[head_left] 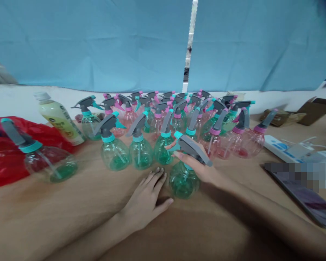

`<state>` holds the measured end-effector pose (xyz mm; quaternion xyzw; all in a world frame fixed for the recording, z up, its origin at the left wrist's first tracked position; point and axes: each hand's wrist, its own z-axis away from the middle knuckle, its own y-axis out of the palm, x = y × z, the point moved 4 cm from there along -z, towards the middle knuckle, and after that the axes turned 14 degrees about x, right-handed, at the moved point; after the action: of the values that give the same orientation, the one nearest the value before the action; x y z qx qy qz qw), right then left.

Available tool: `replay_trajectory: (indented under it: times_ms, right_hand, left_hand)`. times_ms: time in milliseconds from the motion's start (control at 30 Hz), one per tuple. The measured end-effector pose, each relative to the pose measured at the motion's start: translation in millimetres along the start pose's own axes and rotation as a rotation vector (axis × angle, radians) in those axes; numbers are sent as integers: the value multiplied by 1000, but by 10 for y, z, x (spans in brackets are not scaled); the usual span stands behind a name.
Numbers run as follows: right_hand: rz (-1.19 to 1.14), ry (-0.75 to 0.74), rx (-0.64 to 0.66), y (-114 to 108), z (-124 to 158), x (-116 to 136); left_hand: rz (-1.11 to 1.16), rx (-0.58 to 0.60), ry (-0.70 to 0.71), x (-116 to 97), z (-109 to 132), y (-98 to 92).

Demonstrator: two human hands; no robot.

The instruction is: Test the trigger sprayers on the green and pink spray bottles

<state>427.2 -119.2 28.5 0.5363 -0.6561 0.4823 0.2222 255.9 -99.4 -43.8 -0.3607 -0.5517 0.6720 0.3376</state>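
My right hand (197, 165) is wrapped round the neck of a green spray bottle (183, 183) with a grey and teal trigger head. Its fingers reach toward the trigger, and the head hides part of them. Beside this bottle, my left hand (145, 199) lies flat on the wooden table (105, 217), fingers stretched out and holding nothing. Just beyond the hands stand more green spray bottles, the closest being one (163, 148) behind the held bottle and another (140, 154) to its left. Pink spray bottles (224, 145) stand to the right of these.
Several more spray bottles crowd the back by a blue cloth (111, 47). At left are a lone green spray bottle (50, 165), a red plastic bag (5, 163) and a yellowish drink bottle (59, 119). A power strip (281, 148) and a phone (301, 195) lie at right.
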Motion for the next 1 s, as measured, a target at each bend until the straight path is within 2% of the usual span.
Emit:
replay_trajectory:
  times_ms: [700, 1000]
  right_hand:
    - [20, -35, 0, -25, -41, 81]
    - [-15, -18, -32, -18, -28, 18]
  left_hand:
    - [-6, -30, 20, -16, 2, 22]
    - [-16, -6, 10, -4, -6, 20]
